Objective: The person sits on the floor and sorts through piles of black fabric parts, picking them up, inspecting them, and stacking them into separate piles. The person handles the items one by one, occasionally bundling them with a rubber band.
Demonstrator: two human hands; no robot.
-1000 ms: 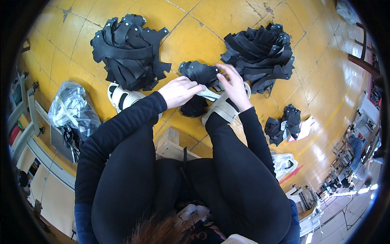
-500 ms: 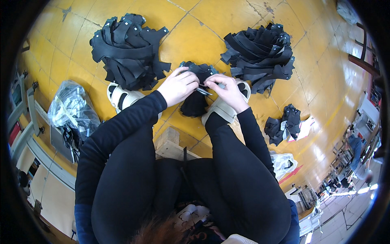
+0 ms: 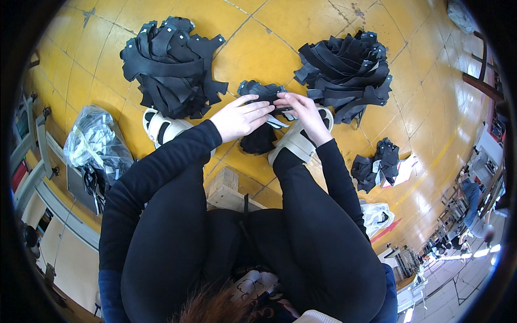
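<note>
A small bundle of black straps (image 3: 259, 134) lies on the yellow floor between my feet. My left hand (image 3: 242, 115) rests on top of this bundle, fingers curled around a black strap. My right hand (image 3: 299, 109) meets it from the right and pinches the same black strap at its end. A large heap of black straps (image 3: 169, 64) lies to the left beyond my hands. A second large heap of black straps (image 3: 347, 72) lies to the right, close to my right hand.
I sit on a low wooden stool (image 3: 230, 189), white sandals (image 3: 161, 126) on my feet. A clear plastic bag (image 3: 94, 145) of parts lies at the left. A smaller black pile (image 3: 377, 167) and a white bag (image 3: 377, 215) lie at the right. Other people work far right.
My right hand has come back from the right heap to meet my left hand. Both hands now close together on a strap over the small bundle.
</note>
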